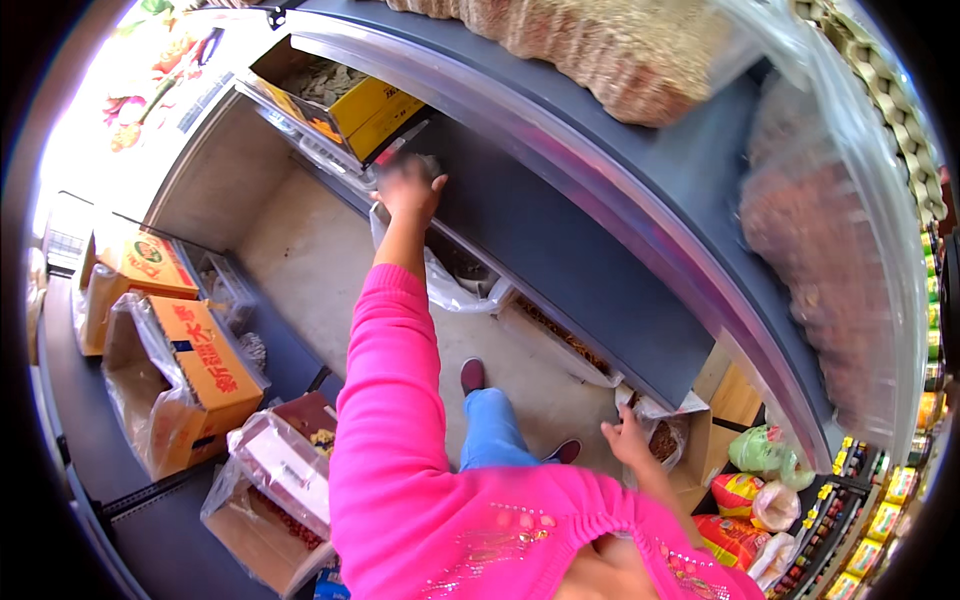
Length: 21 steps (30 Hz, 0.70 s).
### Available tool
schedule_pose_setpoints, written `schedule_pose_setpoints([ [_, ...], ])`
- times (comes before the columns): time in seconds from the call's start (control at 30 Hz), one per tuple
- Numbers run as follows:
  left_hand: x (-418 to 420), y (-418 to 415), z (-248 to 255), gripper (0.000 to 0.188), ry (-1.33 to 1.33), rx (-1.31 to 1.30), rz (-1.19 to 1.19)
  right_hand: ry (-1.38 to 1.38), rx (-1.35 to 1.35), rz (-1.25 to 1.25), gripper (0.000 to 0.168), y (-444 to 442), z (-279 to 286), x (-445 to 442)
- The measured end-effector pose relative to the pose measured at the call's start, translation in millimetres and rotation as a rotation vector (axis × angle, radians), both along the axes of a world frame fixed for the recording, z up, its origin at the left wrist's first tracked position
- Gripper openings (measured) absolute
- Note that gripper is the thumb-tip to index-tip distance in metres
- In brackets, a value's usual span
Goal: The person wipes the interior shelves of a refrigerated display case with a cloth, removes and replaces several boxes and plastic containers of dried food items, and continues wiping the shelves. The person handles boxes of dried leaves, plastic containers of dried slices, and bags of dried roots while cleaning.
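My left hand (407, 191) reaches out over the left end of a dark shelf board (555, 255). Its fingers blur into a dark grey patch, so whether they hold anything cannot be made out. Just beyond it stands an open yellow cardboard box (375, 116) with greyish, leaf-like dried goods inside. Clear plastic containers (322, 146) sit to the left of this hand. Lower right, my right hand (630, 439) hangs with fingers apart and nothing visible in it. It is nearest to the shelf's right corner and a plastic-lined carton (688, 450) of brown dried goods.
Large clear bags of dried goods (817, 247) lie on the upper shelf, behind a clear edge strip (600, 187). Below are a plastic-lined bin (469, 281) and a long box (559, 334). Cartons (202, 352) bearing writing line the left shelf; packaged goods (739, 495) stand right.
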State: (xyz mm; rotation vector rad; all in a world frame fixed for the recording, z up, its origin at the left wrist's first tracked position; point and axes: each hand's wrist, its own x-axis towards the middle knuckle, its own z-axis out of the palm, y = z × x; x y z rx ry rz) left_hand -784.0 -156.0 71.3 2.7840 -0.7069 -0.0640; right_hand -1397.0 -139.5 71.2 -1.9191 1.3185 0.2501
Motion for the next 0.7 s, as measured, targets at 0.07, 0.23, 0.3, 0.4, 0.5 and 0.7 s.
schedule_pose_setpoints([
  [0.07, 1.5, -4.5, -29.1, 0.064, -0.204, 0.007, -0.007, -0.007, 0.077, -0.038, 0.071, 9.1, 9.0, 3.2],
  [0.23, -38.9, -19.6, -54.8, 0.061, -0.183, -0.068, -0.017, 0.071, 0.102, -0.026, 0.069, 11.1, -0.7, -39.8],
  [0.3, -123.0, -32.7, -40.4, 0.054, -0.126, 0.025, -0.178, 0.127, 0.075, 0.023, 0.068, 5.4, -4.8, -54.9],
  [0.4, -296.1, -38.9, -36.1, 0.06, -0.066, -0.009, -0.622, 0.141, 0.062, 0.048, 0.063, -7.3, 0.0, -49.9],
  [0.5, -409.9, -35.2, -53.0, 0.058, 0.0, -0.306, -0.851, 0.176, 0.095, 0.127, 0.061, -19.9, 1.8, -46.8],
  [0.7, -246.0, -42.6, -43.7, 0.066, 0.08, -0.29, -0.743, 0.216, 0.109, 0.169, 0.059, -52.8, -36.6, -77.1],
])
